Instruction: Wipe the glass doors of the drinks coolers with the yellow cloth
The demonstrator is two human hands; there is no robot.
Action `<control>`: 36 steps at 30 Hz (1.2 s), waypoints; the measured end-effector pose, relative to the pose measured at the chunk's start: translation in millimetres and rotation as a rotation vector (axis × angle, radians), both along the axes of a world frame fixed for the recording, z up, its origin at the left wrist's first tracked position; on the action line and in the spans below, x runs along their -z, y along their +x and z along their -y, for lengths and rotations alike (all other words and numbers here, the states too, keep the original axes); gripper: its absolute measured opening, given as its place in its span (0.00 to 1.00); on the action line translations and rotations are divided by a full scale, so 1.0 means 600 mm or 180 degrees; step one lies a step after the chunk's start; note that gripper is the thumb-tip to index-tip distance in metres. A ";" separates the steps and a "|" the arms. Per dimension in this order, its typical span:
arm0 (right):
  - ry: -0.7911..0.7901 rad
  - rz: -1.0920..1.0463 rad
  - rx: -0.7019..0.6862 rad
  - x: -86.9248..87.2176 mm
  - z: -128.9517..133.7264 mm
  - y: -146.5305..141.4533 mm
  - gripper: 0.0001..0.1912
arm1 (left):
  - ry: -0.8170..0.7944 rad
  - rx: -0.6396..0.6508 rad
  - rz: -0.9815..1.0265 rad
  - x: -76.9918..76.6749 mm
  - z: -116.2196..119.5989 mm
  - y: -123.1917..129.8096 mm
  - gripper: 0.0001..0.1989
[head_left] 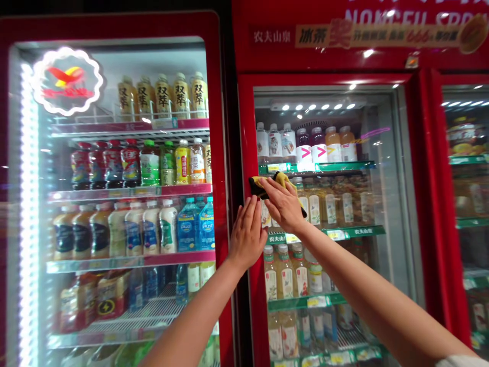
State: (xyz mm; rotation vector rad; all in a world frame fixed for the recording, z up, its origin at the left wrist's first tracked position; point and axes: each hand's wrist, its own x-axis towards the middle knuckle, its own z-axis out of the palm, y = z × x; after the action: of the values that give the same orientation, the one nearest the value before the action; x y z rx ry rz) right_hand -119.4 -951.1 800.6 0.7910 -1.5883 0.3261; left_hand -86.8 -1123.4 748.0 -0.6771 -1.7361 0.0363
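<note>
My right hand [282,203] presses a yellow and black cleaning cloth [283,179] against the glass door [382,199] of the right-hand drinks fridge, close to its left frame. Part of the cloth bunches up between thumb and fingers and shows past the wrist side; the rest is under the palm, out of sight. Just left of it, my left hand [247,235] lies with straight fingers on the red door frame [246,127], holding nothing. Its fingertips come near the cloth's lower edge. Behind the glass, bottles [330,209] stand on green-edged shelves.
A second red-framed fridge [219,153] stands on the left, with rows of bottled drinks [133,229] and a lit round sign [68,81]. A dark gap [233,127] separates the two fridges. Another glass door [468,204] is at the far right.
</note>
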 end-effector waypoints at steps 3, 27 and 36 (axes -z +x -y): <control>-0.0321 0.0155 -0.0861 0.003 -0.004 0.006 0.33 | -0.0152 0.0132 0.0060 -0.035 -0.040 -0.009 0.38; -0.0688 0.0625 -0.1371 0.065 -0.101 0.039 0.17 | 0.1253 -0.0708 -0.0184 -0.087 -0.102 -0.031 0.27; -0.0568 0.0316 -0.0517 0.115 -0.168 0.042 0.15 | 0.0837 -0.0844 -0.0090 -0.035 -0.101 -0.023 0.43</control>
State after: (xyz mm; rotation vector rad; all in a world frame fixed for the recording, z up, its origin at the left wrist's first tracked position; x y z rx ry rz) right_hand -93.9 -850.2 731.8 0.7763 -1.5652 0.6246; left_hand -100.8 -1062.7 768.8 -0.2512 -1.7544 0.0006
